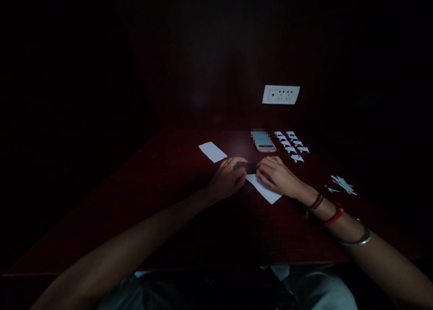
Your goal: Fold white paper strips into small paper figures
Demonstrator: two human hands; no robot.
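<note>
Right hand: right hand point(274, 172) palm down, nearer the person than the phone point(264, 142); fingers bent inward, knuckles raised, wrist roughly straight; it lies over the near sheet point(267, 193); whether the fingertips pinch it I cannot tell
Left hand: left hand point(232, 175) to the left of the phone and nearer the person; index finger reaching toward the right hand, thumb bent beneath it beside the sheet's left corner; grasp on that corner cannot be told; a ring point(230, 163) on one finger
Near sheet: white, on the person's side of the phone; partly covered by the right hand, one corner pointing toward the person
Forearms: both bare, slanting in from the lower corners and converging on the person's side of the phone; red bracelet point(334, 216) and silver bangle point(364, 239) on the right one
Far sheet: far sheet point(212, 152) flat, left of the phone
Folded papers: folded papers point(297, 158) just right of the phone, in two slanting rows with one nearer
Strips: strips point(343, 184) in a loose pile, well right of the phone and nearer
Socket: socket point(280, 94) on the wall beyond the phone
Table: dark red table point(152, 175) beneath the phone
</note>
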